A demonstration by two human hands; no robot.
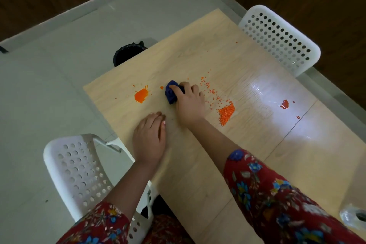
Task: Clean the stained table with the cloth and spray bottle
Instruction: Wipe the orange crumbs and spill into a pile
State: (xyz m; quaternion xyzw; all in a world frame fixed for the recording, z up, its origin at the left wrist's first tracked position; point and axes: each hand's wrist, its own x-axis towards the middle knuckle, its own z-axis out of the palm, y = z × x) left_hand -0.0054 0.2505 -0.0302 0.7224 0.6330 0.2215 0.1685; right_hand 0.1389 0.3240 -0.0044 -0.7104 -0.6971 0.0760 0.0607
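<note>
Left hand (149, 140): fingers straight, flat on wooden surface (198, 174), holding nothing.
Right hand (189, 103), 1 o'clock of left: curled round crumpled blue cloth (170, 94), cloth on surface.
Orange stain (141, 95): 9 o'clock of cloth, apart.
Orange granule heap (226, 113): 3 o'clock of right hand.
Red stain (285, 104): 3 o'clock, beyond heap.

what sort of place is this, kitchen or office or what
Likely a plain dining or break room, though I can't be sure: a wood-look table with white perforated chairs at two sides, a black-lined bin beside it, and a pale floor.
</note>
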